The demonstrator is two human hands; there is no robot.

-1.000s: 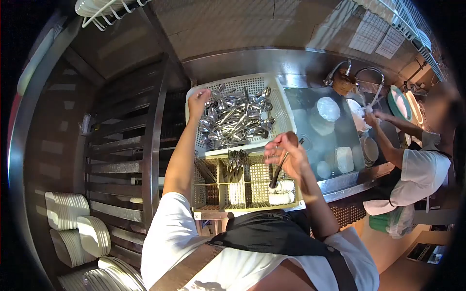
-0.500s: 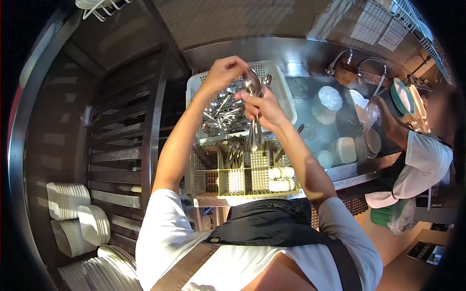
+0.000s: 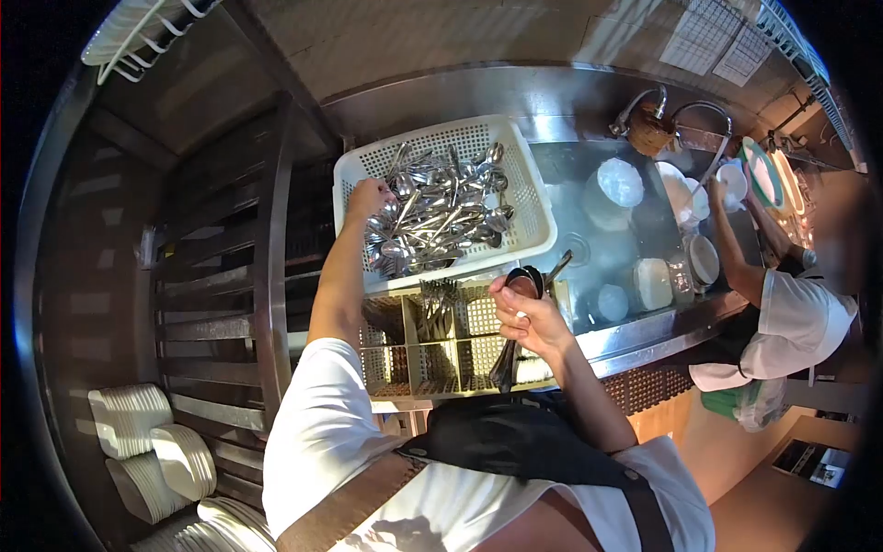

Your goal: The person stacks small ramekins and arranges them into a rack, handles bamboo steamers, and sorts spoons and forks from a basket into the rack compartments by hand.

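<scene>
My right hand (image 3: 532, 317) is closed round a bunch of spoons (image 3: 506, 363), their bowls up near the thumb and the handles hanging down over the divided cutlery caddy (image 3: 405, 350). Forks (image 3: 438, 308) stand in one compartment of that caddy. Behind it, a white perforated basket (image 3: 538, 207) holds a loose heap of spoons and other cutlery (image 3: 441, 207). My left hand (image 3: 371, 198) reaches into the basket's left side and touches the heap. Its fingertips are hidden among the cutlery, so their grip does not show.
Right of the basket is a water-filled sink (image 3: 584, 267) with stacked white dishes (image 3: 614, 189) and a faucet (image 3: 644, 110). A co-worker (image 3: 791, 308) handles white bowls (image 3: 731, 184) there. Stacked plates (image 3: 129, 419) stand at the lower left, beside a slatted rack (image 3: 207, 327).
My left hand has moved from beside the spoons down to the basket's left side. The right hand has lowered the spoons toward me, over the caddy. The co-worker's hands have shifted at the bowls.
</scene>
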